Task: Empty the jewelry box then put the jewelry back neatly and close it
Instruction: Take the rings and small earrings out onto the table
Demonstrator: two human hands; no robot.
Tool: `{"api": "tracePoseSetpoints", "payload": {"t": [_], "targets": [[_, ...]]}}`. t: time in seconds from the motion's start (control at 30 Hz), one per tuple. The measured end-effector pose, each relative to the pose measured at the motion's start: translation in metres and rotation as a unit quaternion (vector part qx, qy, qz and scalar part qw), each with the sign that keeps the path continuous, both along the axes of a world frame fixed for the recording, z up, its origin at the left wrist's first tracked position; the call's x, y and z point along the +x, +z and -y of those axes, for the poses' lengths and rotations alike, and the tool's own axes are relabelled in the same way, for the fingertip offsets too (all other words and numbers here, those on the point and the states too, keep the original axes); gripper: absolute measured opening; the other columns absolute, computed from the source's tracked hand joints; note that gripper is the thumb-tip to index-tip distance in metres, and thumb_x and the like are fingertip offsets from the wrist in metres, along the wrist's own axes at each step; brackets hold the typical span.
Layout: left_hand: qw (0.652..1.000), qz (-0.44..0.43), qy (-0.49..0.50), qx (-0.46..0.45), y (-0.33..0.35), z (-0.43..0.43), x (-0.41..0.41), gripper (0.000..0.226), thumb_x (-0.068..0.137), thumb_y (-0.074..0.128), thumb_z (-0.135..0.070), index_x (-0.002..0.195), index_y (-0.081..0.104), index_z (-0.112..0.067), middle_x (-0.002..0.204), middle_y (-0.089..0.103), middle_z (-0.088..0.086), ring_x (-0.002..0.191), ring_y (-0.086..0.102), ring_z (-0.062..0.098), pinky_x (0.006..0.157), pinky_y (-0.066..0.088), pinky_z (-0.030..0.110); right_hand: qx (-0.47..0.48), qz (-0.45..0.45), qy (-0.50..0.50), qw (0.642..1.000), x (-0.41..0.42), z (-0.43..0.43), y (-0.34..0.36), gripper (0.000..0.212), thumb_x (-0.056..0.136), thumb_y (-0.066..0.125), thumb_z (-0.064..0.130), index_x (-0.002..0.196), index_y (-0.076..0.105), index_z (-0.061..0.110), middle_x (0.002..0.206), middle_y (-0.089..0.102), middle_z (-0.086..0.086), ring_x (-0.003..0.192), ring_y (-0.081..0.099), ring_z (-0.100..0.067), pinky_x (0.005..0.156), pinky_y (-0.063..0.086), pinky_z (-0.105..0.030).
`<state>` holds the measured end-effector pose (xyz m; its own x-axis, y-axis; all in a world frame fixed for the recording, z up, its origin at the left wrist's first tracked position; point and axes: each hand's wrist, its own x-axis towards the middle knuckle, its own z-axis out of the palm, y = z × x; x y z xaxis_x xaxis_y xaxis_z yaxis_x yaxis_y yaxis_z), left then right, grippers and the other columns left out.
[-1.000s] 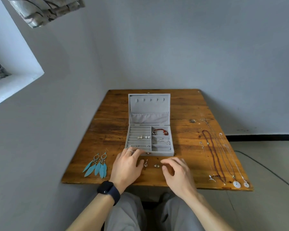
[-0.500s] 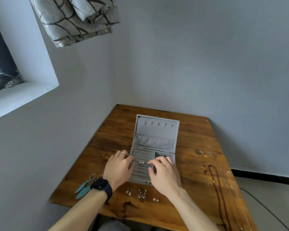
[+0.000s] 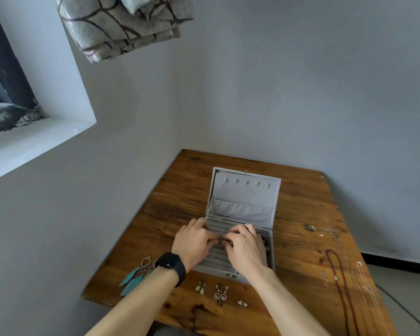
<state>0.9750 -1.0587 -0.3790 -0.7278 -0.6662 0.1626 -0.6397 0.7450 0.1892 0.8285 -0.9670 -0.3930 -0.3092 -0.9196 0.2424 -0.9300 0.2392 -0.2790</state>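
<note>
We see a wooden table (image 3: 301,241) set into the corner of 2 grey walls. The jewelry box (image 3: 243,197), grey and velvet-lined, sits midway between the left and right edges, its front wall close to the near edge and its lid open and leaning back toward the far edge.

The left hand (image 3: 192,243) and right hand (image 3: 246,249) meet over the ridged rolls in the left half of the box. The fingers of both are curled, and their tips pinch a small piece (image 3: 222,240) between them; we cannot tell what it is.

A dark bead necklace (image 3: 337,275) and thin chains (image 3: 357,282) lie stretched along the right edge.

Teal feather earrings (image 3: 131,278) lie at the near left corner, partly behind the left wrist, which carries a black watch (image 3: 171,263).

3 pairs of small earrings (image 3: 220,293) lie in a row along the near edge, just in front of the box.

A ring (image 3: 200,221) sits on 1 left finger.
</note>
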Motion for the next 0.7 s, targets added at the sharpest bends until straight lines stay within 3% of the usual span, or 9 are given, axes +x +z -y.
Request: {"api": "tracePoseSetpoints", "payload": {"t": [0.1, 0.2, 0.33, 0.4, 0.47, 0.7], "targets": [[0.999, -0.032, 0.008, 0.035, 0.0, -0.001, 0.0, 0.025, 0.096, 0.057, -0.046, 0.117, 0.069, -0.043, 0.118, 0.055, -0.006, 0.114, 0.049, 0.016, 0.087, 0.047, 0.032, 0.001, 0.041, -0.005, 0.999, 0.0, 0.0, 0.003, 0.024, 0.092, 0.064, 0.039, 0.111, 0.073, 0.03, 0.119, 0.063, 0.012, 0.115, 0.047, -0.016, 0.093, 0.045, -0.034], [0.994, -0.075, 0.02, 0.074, 0.003, -0.004, 0.001, 0.018, 0.091, 0.065, -0.045, 0.107, 0.073, -0.04, 0.113, 0.059, -0.01, 0.11, 0.052, 0.012, 0.083, 0.05, 0.031, -0.035, 0.139, -0.03, 0.989, 0.001, -0.01, 0.013, 0.012, 0.089, 0.069, 0.038, 0.098, 0.074, 0.034, 0.107, 0.066, 0.016, 0.105, 0.05, -0.012, 0.086, 0.045, -0.03], [0.974, -0.162, 0.058, 0.148, 0.003, -0.021, 0.015, 0.015, 0.089, 0.067, -0.047, 0.098, 0.074, -0.038, 0.107, 0.057, -0.019, 0.104, 0.053, 0.002, 0.083, 0.053, 0.029, -0.115, 0.317, -0.063, 0.939, 0.004, -0.053, 0.023, 0.005, 0.085, 0.076, 0.031, 0.089, 0.075, 0.034, 0.09, 0.071, 0.022, 0.092, 0.062, 0.001, 0.08, 0.049, -0.019], [0.963, -0.202, 0.051, 0.171, 0.001, -0.037, 0.024, 0.016, 0.09, 0.066, -0.048, 0.101, 0.073, -0.038, 0.105, 0.056, -0.022, 0.1, 0.053, -0.003, 0.082, 0.051, 0.019, -0.145, 0.379, -0.08, 0.91, 0.006, -0.085, 0.024, 0.009, 0.083, 0.078, 0.026, 0.088, 0.076, 0.034, 0.087, 0.072, 0.023, 0.087, 0.065, 0.003, 0.076, 0.049, -0.014], [0.956, -0.226, 0.033, 0.186, -0.002, -0.055, 0.031, 0.016, 0.091, 0.066, -0.046, 0.102, 0.073, -0.038, 0.104, 0.057, -0.023, 0.1, 0.054, -0.006, 0.081, 0.047, 0.01, -0.148, 0.408, -0.098, 0.896, 0.01, -0.114, 0.02, 0.01, 0.083, 0.078, 0.025, 0.087, 0.076, 0.034, 0.086, 0.073, 0.022, 0.086, 0.065, 0.003, 0.075, 0.049, -0.014], [0.963, -0.216, -0.017, 0.161, -0.006, -0.115, 0.024, 0.016, 0.09, 0.067, -0.044, 0.102, 0.074, -0.036, 0.103, 0.06, -0.024, 0.101, 0.052, -0.003, 0.088, 0.049, 0.021, -0.121, 0.381, -0.152, 0.904, 0.023, -0.172, -0.017, 0.009, 0.085, 0.077, 0.026, 0.086, 0.075, 0.035, 0.085, 0.071, 0.027, 0.086, 0.065, 0.007, 0.077, 0.049, -0.012]]}}
